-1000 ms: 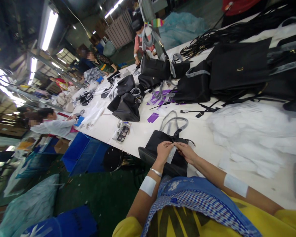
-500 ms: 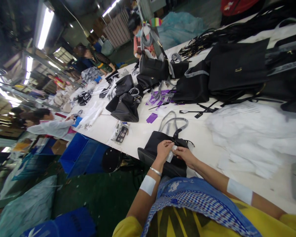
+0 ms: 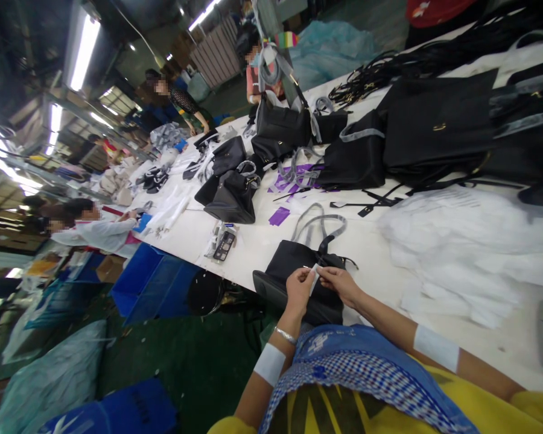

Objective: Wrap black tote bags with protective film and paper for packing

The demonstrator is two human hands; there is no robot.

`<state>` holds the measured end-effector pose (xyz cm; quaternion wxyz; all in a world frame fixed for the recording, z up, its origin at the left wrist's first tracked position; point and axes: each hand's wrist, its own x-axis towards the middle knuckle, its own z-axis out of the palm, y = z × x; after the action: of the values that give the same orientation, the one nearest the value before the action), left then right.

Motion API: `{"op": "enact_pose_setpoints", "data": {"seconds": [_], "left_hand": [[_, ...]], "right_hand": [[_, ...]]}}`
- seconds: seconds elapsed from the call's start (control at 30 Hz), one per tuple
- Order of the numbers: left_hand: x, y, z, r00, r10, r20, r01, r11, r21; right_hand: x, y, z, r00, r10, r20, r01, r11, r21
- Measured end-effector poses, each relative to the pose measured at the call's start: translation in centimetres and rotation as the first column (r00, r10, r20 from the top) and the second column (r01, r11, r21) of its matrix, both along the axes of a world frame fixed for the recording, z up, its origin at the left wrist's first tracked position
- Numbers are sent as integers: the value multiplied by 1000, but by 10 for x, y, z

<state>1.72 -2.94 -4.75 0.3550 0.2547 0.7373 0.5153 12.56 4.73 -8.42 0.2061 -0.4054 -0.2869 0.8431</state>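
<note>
A black handbag (image 3: 284, 264) lies at the table's near edge, in front of my body, its wrapped handles (image 3: 337, 222) pointing away from me. Over it, my left hand (image 3: 299, 284) and my right hand (image 3: 339, 283) come together, both with fingers pinched. Between them is a small white slip (image 3: 315, 278), gripped from both sides. Whether it is paper or film is too small to tell, and the fingers partly cover it.
Several black handbags (image 3: 283, 123) stand farther along the white table (image 3: 253, 259). A heap of white sheets (image 3: 466, 247) lies to the right. Purple cards (image 3: 279, 216) and a small black case (image 3: 224, 245) sit ahead. Blue bins (image 3: 151, 283) stand left below the edge. Co-workers are at the far side.
The white slip has shifted and turned between my fingers, now showing narrower. My left hand has moved slightly left and down. A co-worker at the far left has straightened up.
</note>
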Motion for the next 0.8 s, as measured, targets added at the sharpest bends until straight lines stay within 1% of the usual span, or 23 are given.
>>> {"op": "enact_pose_setpoints", "data": {"seconds": [0.07,0.13,0.2,0.27,0.33,0.43,0.5,0.53,0.6,0.67,0.7,0.73,0.8], "left_hand": [[2,-1,4,982,-16,-187,16,1000,-1],[4,-3,9,912,-67,-404,74,997,1],[5,-5,14,831,-132,-540,151,988,-9],[5,-6,18,767,-191,-612,210,977,-42],[3,-8,19,718,-244,-652,247,965,-89],[2,-11,18,678,-294,-674,279,951,-134],[1,-13,17,690,-298,-659,290,949,-125],[0,-13,16,716,-289,-635,290,951,-106],[-1,-12,14,812,-227,-537,238,970,-49],[-1,-10,12,929,-139,-342,144,989,-10],[-2,-9,10,970,-107,-219,107,994,-13],[-2,-8,9,991,-89,-103,86,996,-25],[-3,-7,5,994,-92,57,95,994,-50]], "right_hand": [[-1,2,0,1000,-7,9,7,1000,-12],[-2,3,0,1000,-5,8,6,999,-38],[-1,3,1,1000,4,-6,-4,998,-57],[1,2,4,999,14,-31,-16,998,-58],[3,1,7,998,22,-51,-24,999,-42],[4,-1,9,999,26,-38,-26,1000,1],[4,-2,8,1000,21,-8,-21,999,35],[3,-2,7,1000,19,6,-19,998,53],[2,-3,6,999,18,29,-21,995,96],[1,-4,5,999,21,47,-28,989,148],[0,-4,5,998,24,55,-33,984,177],[0,-5,5,998,28,64,-41,977,207],[-1,-5,4,995,44,84,-65,960,272]]}}
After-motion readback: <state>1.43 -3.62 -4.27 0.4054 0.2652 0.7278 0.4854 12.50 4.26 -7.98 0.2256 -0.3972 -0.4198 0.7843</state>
